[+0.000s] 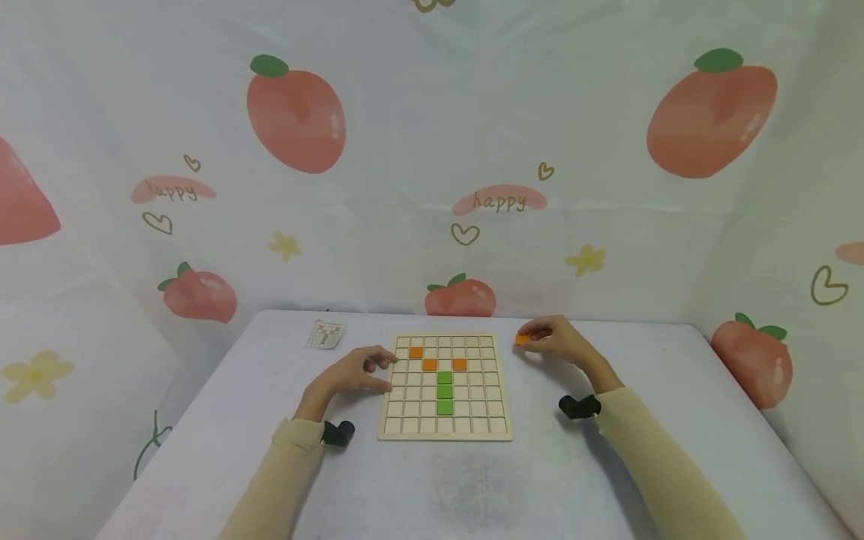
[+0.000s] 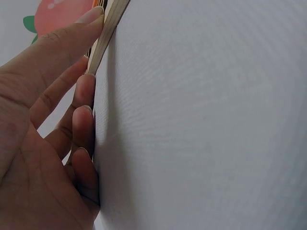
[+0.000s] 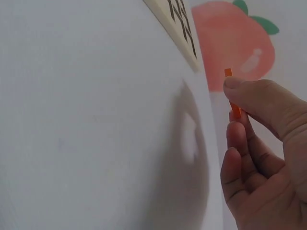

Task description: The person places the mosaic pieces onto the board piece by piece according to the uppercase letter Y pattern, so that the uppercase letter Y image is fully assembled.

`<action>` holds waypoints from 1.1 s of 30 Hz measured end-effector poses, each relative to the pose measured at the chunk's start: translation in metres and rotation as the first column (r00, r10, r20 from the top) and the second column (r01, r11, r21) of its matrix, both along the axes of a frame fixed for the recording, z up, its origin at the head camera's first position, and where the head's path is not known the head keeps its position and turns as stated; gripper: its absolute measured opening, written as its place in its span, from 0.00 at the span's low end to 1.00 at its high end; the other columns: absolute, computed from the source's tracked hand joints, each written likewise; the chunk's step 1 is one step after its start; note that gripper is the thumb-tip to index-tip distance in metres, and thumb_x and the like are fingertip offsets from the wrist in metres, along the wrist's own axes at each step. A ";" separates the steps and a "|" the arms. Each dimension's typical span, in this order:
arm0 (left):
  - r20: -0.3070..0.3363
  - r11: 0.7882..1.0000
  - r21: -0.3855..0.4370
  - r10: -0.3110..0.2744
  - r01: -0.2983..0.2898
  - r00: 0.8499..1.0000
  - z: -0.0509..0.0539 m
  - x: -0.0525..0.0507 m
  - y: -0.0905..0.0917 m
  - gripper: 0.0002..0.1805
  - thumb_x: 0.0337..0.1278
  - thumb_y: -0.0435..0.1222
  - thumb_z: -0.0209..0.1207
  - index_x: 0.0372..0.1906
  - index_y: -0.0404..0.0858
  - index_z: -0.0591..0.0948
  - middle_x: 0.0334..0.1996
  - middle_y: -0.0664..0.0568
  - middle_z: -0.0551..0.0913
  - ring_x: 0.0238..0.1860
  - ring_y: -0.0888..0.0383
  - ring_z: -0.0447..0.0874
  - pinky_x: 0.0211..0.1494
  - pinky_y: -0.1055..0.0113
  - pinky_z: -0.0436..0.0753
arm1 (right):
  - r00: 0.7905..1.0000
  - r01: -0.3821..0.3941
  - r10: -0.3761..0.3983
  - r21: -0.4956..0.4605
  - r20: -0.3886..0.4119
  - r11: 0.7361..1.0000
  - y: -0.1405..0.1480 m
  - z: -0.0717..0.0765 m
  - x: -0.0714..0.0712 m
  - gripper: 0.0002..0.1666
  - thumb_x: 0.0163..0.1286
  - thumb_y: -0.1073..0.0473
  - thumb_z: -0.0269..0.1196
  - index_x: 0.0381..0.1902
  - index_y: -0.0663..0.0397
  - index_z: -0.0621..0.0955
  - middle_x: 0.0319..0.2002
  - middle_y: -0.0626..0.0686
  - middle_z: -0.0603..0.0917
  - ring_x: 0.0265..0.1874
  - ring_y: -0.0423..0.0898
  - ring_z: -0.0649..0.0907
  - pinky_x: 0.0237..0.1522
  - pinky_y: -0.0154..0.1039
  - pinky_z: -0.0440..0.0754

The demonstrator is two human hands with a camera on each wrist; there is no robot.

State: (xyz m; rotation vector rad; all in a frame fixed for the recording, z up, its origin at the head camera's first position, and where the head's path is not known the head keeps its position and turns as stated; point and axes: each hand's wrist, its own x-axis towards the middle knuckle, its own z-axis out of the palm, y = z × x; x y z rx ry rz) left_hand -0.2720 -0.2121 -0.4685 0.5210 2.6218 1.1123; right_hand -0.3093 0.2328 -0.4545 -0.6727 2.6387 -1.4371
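A square wooden grid board (image 1: 413, 426) lies on the table, with several orange tiles (image 1: 429, 365) and green tiles (image 1: 444, 392) set in its cells. My left hand (image 1: 351, 373) rests by the board's left side, thumb and index finger at its rim and the other fingers loosely bent. In the left wrist view, the thumb (image 2: 57, 52) reaches the wooden edge (image 2: 103, 45). Off the board's upper right corner, my right hand (image 1: 555, 341) pinches an orange tile (image 1: 522, 339) between thumb and fingers. The right wrist view shows this tile (image 3: 235, 109) edge-on, held above the table.
A small pattern card (image 1: 326, 334) with a printed coloured grid lies at the back left of the white table (image 1: 270, 390). Behind the table hangs a white curtain (image 1: 405, 150) with peach prints. Black wrist cameras (image 1: 579, 407) sit on both forearms.
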 end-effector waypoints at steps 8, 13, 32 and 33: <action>-0.004 1.000 -0.019 0.017 -0.017 1.000 0.000 0.001 0.002 0.28 0.48 0.36 0.78 0.57 0.41 0.83 0.43 0.54 0.78 0.44 0.52 0.71 0.50 0.56 0.72 | 0.997 -0.071 0.071 0.009 -0.006 0.997 -0.021 -0.010 -0.004 0.13 0.61 0.68 0.74 0.44 0.65 0.87 0.42 0.55 0.87 0.36 0.49 0.80 0.41 0.33 0.78; -0.009 1.000 -0.017 0.014 -0.014 1.000 -0.001 0.000 0.001 0.28 0.48 0.36 0.78 0.57 0.41 0.83 0.42 0.54 0.78 0.43 0.53 0.71 0.49 0.57 0.72 | 0.994 -0.104 0.104 -0.011 -0.022 0.995 -0.034 -0.009 -0.003 0.14 0.60 0.67 0.75 0.44 0.66 0.87 0.41 0.56 0.87 0.36 0.48 0.80 0.41 0.33 0.77; -0.012 1.000 0.000 -0.006 0.006 1.000 -0.002 -0.001 -0.001 0.27 0.48 0.35 0.78 0.56 0.39 0.83 0.42 0.54 0.78 0.42 0.53 0.71 0.48 0.58 0.72 | 0.996 -0.091 0.091 0.027 0.020 0.995 -0.076 -0.009 -0.007 0.14 0.59 0.65 0.77 0.43 0.63 0.88 0.40 0.52 0.87 0.36 0.45 0.81 0.41 0.36 0.78; -0.012 1.000 -0.001 -0.004 0.004 1.000 -0.002 0.000 0.000 0.27 0.48 0.35 0.78 0.56 0.39 0.83 0.42 0.54 0.78 0.42 0.53 0.71 0.48 0.58 0.71 | 0.996 -0.090 0.089 0.033 0.028 0.995 -0.078 -0.009 -0.007 0.14 0.59 0.65 0.76 0.43 0.63 0.88 0.40 0.52 0.87 0.36 0.45 0.81 0.41 0.36 0.79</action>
